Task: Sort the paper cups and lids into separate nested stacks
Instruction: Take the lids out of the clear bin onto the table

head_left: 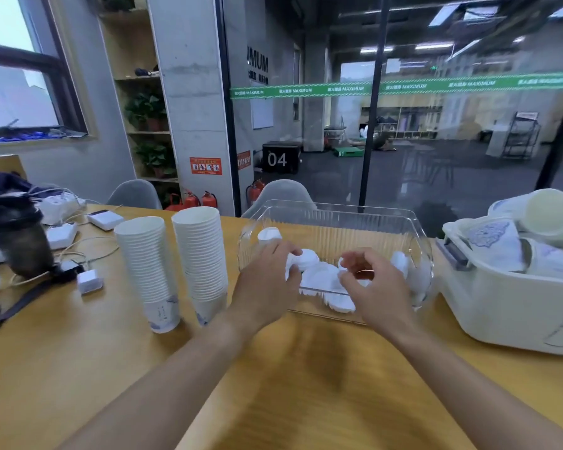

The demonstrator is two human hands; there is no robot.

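Observation:
Two tall nested stacks of white paper cups (pixel 147 271) (pixel 203 259) stand on the wooden table left of centre. A clear plastic bin (pixel 335 219) behind my hands holds several loose white lids (pixel 319 276). My left hand (pixel 267 284) reaches over the bin's near rim and pinches a white lid (pixel 303 258) between thumb and fingers. My right hand (pixel 374 287) hovers over the bin with its fingers curled and pinched together; whether it holds a lid is hidden by the fingers.
A cream tub (pixel 507 300) at the right holds loose paper cups lying on their sides. At the left lie chargers, cables (pixel 78 254) and a dark bottle (pixel 20 245). Two grey chairs (pixel 283 193) stand behind the table, before a glass wall.

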